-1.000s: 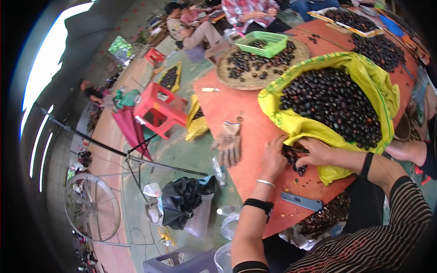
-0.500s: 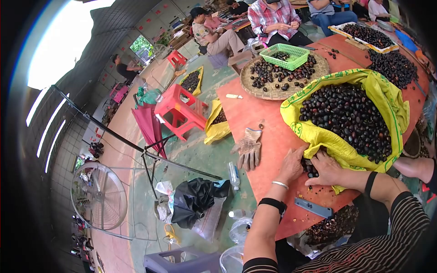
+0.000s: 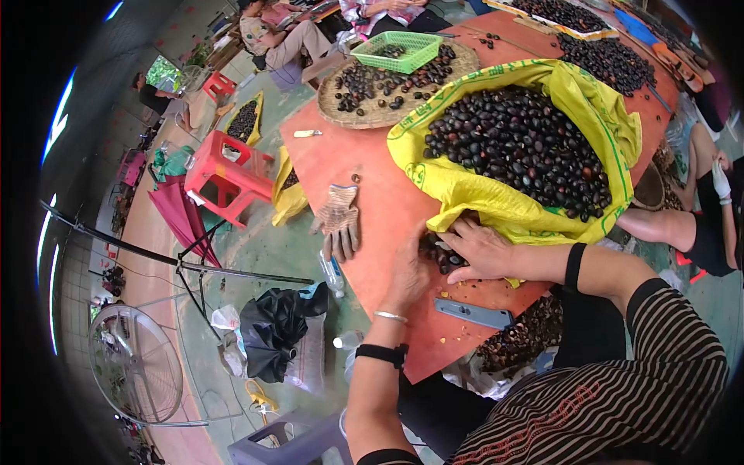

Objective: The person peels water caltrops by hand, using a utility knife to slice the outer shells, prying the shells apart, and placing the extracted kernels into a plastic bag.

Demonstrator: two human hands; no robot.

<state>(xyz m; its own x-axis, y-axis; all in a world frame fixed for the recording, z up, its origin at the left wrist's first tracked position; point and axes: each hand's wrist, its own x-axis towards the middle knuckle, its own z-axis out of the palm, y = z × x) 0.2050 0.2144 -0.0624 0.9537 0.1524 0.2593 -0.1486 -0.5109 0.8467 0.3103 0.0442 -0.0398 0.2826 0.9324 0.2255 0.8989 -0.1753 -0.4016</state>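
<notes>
A yellow sack (image 3: pixel 408 147) with green print lies wide open, filled with dark, shiny oval nuts (image 3: pixel 519 151). At its near folded edge, a small pile of the same nuts (image 3: pixel 443 257) sits on the red board between both hands. My left hand (image 3: pixel 411 267) is cupped along the left side of this pile, its fingertips partly hidden. Reaching over from the right, my right hand (image 3: pixel 482 249) rests its spread fingers on the sack's fold and the nuts, thumb apart. A flat blue-grey tool (image 3: pixel 473 313), perhaps a cutter, lies just below the hands.
A work glove (image 3: pixel 339 222) lies on the red board (image 3: pixel 380 186). Behind it stand a woven tray (image 3: pixel 364 116) and a green basket (image 3: pixel 397 51) with nuts. Red stool (image 3: pixel 229 177), metal stand and fan (image 3: pixel 136 364) are left. People sit around the far side and right.
The camera view has shifted, so the whole scene sits further left and higher. My hands stay at the sack's near edge, with the small pile of nuts between them.
</notes>
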